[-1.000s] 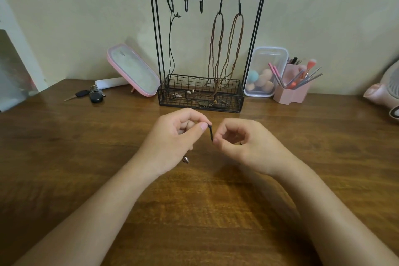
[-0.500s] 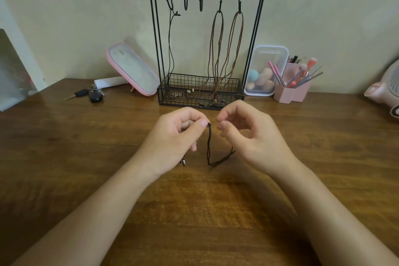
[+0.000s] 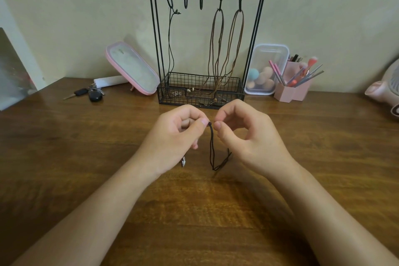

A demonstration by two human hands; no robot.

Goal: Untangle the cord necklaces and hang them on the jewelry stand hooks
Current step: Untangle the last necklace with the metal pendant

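My left hand (image 3: 177,136) pinches the top of a black cord (image 3: 211,147) between thumb and forefinger, above the desk (image 3: 86,157). From that pinch the cord hangs straight down, long axis upright. It bends at the bottom and climbs to the right, out of sight under my right hand (image 3: 248,136). That hand is curled, with its thumb and forefinger tips just beside the pinched top. I cannot tell whether its lower fingers hold the far end. A small metal charm (image 3: 183,161) dangles below my left hand.

The stand (image 3: 155,39) is straight ahead, beyond both hands. I count five hooks: the leftmost carries one hanging black necklace (image 3: 170,39), the two on the right carry two brown necklaces (image 3: 218,45), and two bare hooks (image 3: 185,2) sit between. So the cord must go up and forward, and my left hand seems a shade nearer those bare hooks.
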